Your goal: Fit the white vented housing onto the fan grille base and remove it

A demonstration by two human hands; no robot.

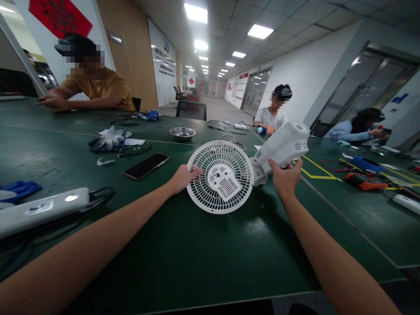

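Note:
A round white fan grille (198, 192) with radial slats faces me above the green table. My left hand (184, 178) grips its left rim, thumb over the slats. On the right, my right hand (286, 177) is wrapped round a white fan motor housing (282, 144) with vents at its upper end. The housing tilts up to the right, and its jointed lower part (259, 171) meets the grille's right edge. Whether the two pieces are fastened together I cannot tell. Part of the right hand's fingers is hidden behind the housing.
On the green table (210, 262) lie a phone (146, 166), a metal bowl (182, 133), gloves (110, 139), a white power strip (46, 210) and an orange multimeter (365, 181). Other people sit opposite: one in a mustard shirt (108, 89), one in white (271, 116), one in light blue (344, 129).

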